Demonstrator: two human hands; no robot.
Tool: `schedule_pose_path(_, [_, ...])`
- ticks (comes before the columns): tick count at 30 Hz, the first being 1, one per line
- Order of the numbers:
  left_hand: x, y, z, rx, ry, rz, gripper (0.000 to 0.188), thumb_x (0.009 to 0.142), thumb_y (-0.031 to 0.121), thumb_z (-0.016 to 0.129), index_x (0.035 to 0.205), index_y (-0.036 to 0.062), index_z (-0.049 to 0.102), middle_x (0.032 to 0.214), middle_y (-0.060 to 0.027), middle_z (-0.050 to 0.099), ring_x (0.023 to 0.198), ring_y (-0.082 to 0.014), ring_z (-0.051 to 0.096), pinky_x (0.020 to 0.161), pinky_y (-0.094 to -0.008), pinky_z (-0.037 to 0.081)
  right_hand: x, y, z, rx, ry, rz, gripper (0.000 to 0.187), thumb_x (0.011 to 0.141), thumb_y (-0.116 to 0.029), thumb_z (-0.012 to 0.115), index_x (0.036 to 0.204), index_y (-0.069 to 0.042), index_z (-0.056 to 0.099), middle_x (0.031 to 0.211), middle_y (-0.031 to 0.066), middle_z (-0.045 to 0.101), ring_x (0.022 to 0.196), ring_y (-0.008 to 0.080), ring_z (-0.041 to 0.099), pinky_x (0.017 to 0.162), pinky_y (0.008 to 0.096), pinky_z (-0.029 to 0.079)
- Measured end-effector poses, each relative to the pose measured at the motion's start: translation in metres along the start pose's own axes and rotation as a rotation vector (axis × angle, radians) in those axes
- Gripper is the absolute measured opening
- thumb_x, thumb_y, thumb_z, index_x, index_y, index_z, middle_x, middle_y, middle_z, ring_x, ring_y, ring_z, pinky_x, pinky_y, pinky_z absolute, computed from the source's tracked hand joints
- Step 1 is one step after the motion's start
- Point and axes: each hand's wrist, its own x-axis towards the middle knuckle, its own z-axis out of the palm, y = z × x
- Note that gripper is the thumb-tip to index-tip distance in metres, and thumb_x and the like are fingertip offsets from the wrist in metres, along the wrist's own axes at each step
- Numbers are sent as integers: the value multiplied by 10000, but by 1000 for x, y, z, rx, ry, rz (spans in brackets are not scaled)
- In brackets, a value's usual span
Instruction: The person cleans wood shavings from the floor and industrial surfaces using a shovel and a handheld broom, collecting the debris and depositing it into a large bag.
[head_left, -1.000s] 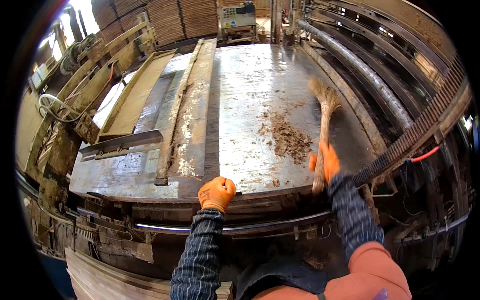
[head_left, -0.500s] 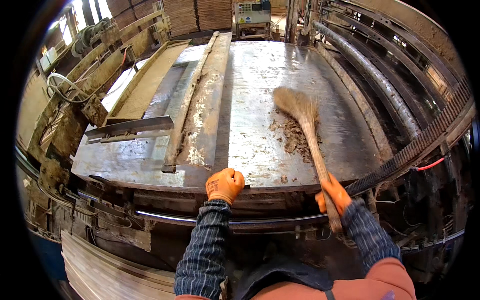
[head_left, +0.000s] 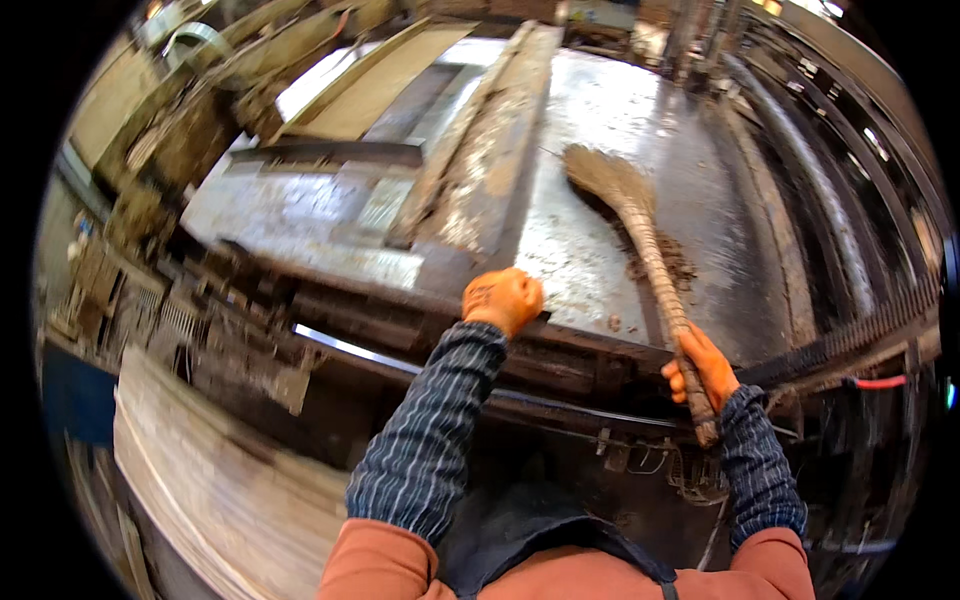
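My right hand (head_left: pixel 706 366), in an orange glove, is wrapped round the lower handle of a straw hand broom (head_left: pixel 648 235). The broom's fanned bristles point up and left over the metal table (head_left: pixel 575 255). A heap of brown scraps (head_left: pixel 668 262) lies beside and partly behind the broom. At the table's front edge my left hand (head_left: pixel 503 300), gloved in orange too, is closed in a fist. A small dark tip shows just right of that fist; whatever the fingers grip is hidden.
A long dirty metal bar (head_left: pixel 490 170) crosses the table. Left of it lie an angled metal strip (head_left: pixel 340 153) and a tan-floored trough (head_left: pixel 385 85). Stacked thin wooden sheets (head_left: pixel 220 480) stand low at the left. A toothed rail (head_left: pixel 850 335) and rollers flank the right side.
My view has turned, so the table sits higher and tilted. The broom's bristles are now up and left of the scraps, seemingly raised. Both hands remain closed as before.
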Motion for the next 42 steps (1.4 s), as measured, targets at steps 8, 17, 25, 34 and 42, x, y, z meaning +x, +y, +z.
schedule_pose_path(8, [-42, -24, 18, -351, 719, 503, 323, 801, 136, 611, 1113, 61, 654, 1105, -173, 655, 1059, -398, 594, 935, -488, 464, -122, 63, -33, -384, 313, -105, 634, 997, -229, 540, 1554, -246, 237, 659, 78, 580, 414, 161, 507, 359, 308, 425])
schedule_pose_path(17, [-389, -205, 78, -172, 430, -366, 496, 669, 55, 635, 1163, 18, 600, 1132, -203, 601, 1087, -407, 556, 945, -466, 453, -166, 218, 64, -363, 375, -208, 667, 1008, -298, 553, 1567, -202, 201, 696, 70, 590, 435, 157, 484, 410, 311, 427])
schedule_pose_path(25, [-612, -422, 26, 397, -30, -772, 378, 648, 212, 698, 994, 69, 645, 791, -159, 666, 785, -395, 622, 690, -480, 496, -150, 203, 80, -300, 482, -142, 638, 994, -322, 581, 1538, -224, 264, 718, 89, 616, 468, 171, 541, 386, 335, 430])
schedule_pose_path(34, [-626, -525, 78, -296, -633, -1144, 945, 594, 371, 849, 1371, -15, 474, 1269, -248, 611, 1183, -324, 604, 993, -410, 492, -199, 208, 111, -399, 510, -294, 671, 987, -279, 574, 1550, -182, 221, 728, 129, 623, 458, 206, 573, 393, 367, 474])
schedule_pose_path(42, [-594, -482, 101, -471, -757, -1213, 225, 817, 103, 718, 933, -89, 704, 878, -187, 723, 691, -270, 714, 571, -400, 589, -204, 301, 69, -287, 543, -214, 642, 971, -255, 593, 1530, -243, 278, 731, 117, 617, 469, 200, 579, 428, 356, 507])
